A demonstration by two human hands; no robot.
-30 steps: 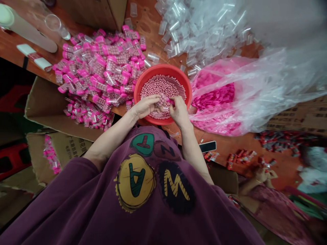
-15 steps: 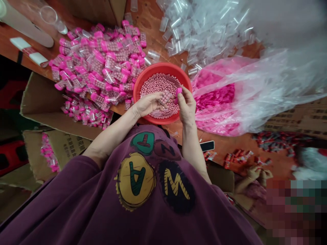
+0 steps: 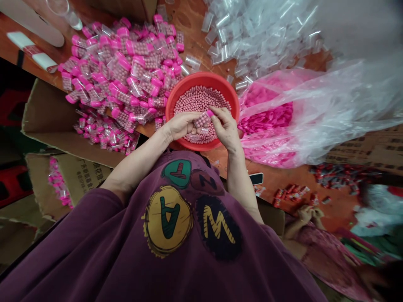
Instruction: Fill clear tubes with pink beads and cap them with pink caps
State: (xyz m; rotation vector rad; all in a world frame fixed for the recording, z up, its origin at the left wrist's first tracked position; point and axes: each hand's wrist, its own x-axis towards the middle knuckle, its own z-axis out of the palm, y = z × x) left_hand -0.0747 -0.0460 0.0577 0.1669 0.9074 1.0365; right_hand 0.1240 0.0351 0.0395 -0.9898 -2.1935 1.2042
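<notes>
Over a red bowl (image 3: 171, 94) of small pink balls (image 3: 201, 98), my left hand (image 3: 181, 126) grips a small clear bottle (image 3: 202, 121) filled with the same balls. The bottle lies tilted, its mouth end toward the right. A pink cap (image 3: 209, 113) sits at that end, and the fingers of my right hand (image 3: 227, 129) are closed on it. Whether the cap is fully seated I cannot tell. Left of the bowl, a heap of filled, pink-capped bottles (image 3: 126, 79) covers the table.
Empty clear bottles (image 3: 252, 33) are piled at the back right. A clear plastic bag (image 3: 317, 109) holds loose pink caps (image 3: 273, 117). A cardboard box (image 3: 47, 113) with capped bottles stands left. A phone (image 3: 256, 178) and another person's hands (image 3: 310, 214) are at right.
My right hand has brought the pink cap leftward onto the bottle's mouth end; before, the cap was held apart from it. My left hand still holds the bottle.
</notes>
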